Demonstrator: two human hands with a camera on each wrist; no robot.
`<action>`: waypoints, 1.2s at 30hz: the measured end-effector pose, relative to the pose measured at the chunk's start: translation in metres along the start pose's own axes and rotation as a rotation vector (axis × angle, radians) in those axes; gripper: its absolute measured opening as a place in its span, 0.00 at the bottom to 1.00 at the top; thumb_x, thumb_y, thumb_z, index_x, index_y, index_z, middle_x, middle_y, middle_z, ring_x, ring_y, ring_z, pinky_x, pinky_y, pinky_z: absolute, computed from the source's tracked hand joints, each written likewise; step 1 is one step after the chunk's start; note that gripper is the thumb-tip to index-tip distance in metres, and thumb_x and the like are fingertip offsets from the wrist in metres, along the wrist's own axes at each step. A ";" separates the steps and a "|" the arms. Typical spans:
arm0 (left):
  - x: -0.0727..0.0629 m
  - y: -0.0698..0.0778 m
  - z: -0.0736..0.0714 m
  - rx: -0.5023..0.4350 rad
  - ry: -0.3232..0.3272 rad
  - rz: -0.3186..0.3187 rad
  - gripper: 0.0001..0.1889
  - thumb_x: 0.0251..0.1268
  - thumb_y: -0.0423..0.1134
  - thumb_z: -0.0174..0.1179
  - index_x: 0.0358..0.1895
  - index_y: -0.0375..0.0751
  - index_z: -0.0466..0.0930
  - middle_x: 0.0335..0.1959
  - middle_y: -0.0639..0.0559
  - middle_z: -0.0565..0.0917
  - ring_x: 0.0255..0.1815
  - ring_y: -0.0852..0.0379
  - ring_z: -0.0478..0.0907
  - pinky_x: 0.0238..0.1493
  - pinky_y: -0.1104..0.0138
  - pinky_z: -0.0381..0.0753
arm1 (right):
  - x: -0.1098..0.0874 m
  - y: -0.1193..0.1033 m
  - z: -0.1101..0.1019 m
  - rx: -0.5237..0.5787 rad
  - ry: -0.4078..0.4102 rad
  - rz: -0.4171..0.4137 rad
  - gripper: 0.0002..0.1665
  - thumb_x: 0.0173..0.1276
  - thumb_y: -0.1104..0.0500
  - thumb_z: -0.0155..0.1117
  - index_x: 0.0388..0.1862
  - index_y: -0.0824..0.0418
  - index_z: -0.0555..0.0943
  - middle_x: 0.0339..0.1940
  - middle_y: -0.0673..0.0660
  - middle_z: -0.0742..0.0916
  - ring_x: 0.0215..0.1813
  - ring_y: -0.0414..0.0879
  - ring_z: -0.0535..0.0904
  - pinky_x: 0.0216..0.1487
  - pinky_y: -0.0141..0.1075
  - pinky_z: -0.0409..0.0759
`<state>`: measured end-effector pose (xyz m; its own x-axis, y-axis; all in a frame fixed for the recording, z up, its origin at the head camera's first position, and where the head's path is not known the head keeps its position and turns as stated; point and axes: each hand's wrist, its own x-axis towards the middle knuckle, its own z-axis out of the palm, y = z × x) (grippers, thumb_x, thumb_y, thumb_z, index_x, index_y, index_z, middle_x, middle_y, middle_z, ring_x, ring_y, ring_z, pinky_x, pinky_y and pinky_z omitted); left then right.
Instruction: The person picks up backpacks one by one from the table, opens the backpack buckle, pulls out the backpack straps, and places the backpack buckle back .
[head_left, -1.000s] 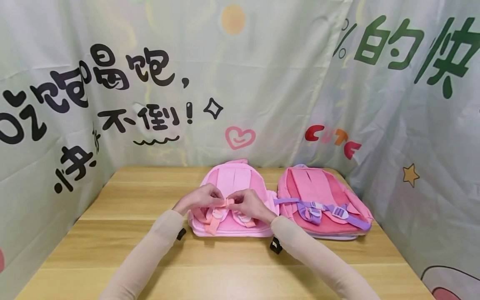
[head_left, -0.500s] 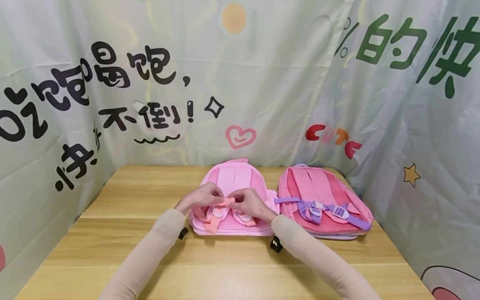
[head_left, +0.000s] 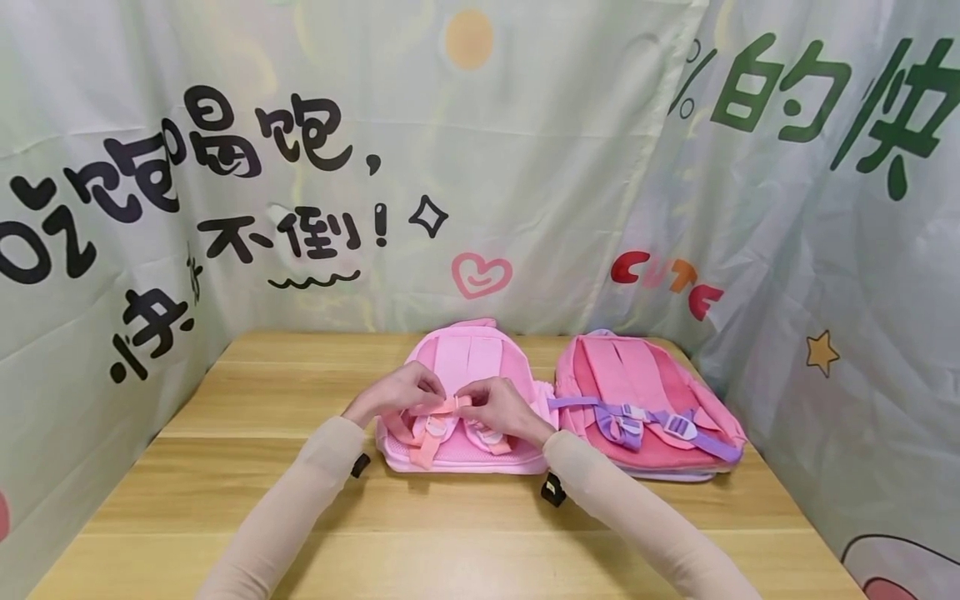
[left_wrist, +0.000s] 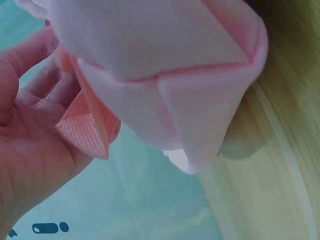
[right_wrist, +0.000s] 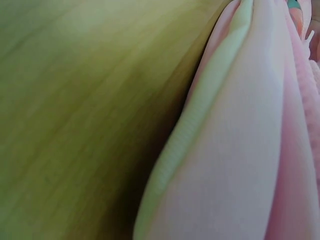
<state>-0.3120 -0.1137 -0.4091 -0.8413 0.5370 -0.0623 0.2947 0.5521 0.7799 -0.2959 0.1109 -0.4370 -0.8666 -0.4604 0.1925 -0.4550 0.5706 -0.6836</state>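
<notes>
The orange strap (head_left: 452, 404) is pinched by both hands, left hand (head_left: 397, 393) and right hand (head_left: 501, 406). It looks soft and bendy. The light pink bag (head_left: 465, 367) is best held by its straps.

Two backpacks lie side by side on one wooden table (head_left: 247, 500): a light pink backpack (head_left: 465, 354) at the table's centre and a darker pink backpack (head_left: 645, 375) with purple straps toward its right edge. Two hands, the left hand (head_left: 397, 392) and the right hand (head_left: 498, 408), meet over one orange chest strap (head_left: 448, 405) above the table's middle.
</notes>
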 end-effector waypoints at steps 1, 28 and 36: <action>0.000 0.000 0.000 -0.009 0.003 -0.010 0.05 0.65 0.32 0.61 0.38 0.38 0.87 0.35 0.50 0.87 0.41 0.58 0.79 0.52 0.61 0.79 | 0.000 0.000 0.000 0.002 0.000 0.000 0.13 0.60 0.56 0.73 0.45 0.54 0.88 0.36 0.48 0.89 0.36 0.36 0.79 0.40 0.29 0.78; 0.002 -0.001 0.002 0.000 -0.026 0.036 0.06 0.62 0.33 0.64 0.38 0.36 0.88 0.32 0.48 0.88 0.31 0.61 0.79 0.37 0.69 0.79 | 0.000 0.001 -0.001 -0.004 -0.019 0.005 0.12 0.60 0.55 0.72 0.43 0.53 0.88 0.32 0.46 0.89 0.32 0.35 0.78 0.36 0.28 0.76; 0.005 0.001 0.006 0.009 0.002 0.019 0.05 0.62 0.36 0.65 0.35 0.38 0.88 0.29 0.52 0.87 0.31 0.61 0.78 0.41 0.68 0.77 | 0.000 0.000 -0.002 -0.004 -0.006 -0.009 0.12 0.59 0.55 0.73 0.43 0.53 0.88 0.31 0.46 0.88 0.32 0.35 0.77 0.36 0.28 0.75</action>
<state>-0.3133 -0.1072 -0.4123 -0.8364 0.5461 -0.0467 0.3146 0.5480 0.7751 -0.2963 0.1122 -0.4362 -0.8613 -0.4695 0.1942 -0.4635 0.5695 -0.6789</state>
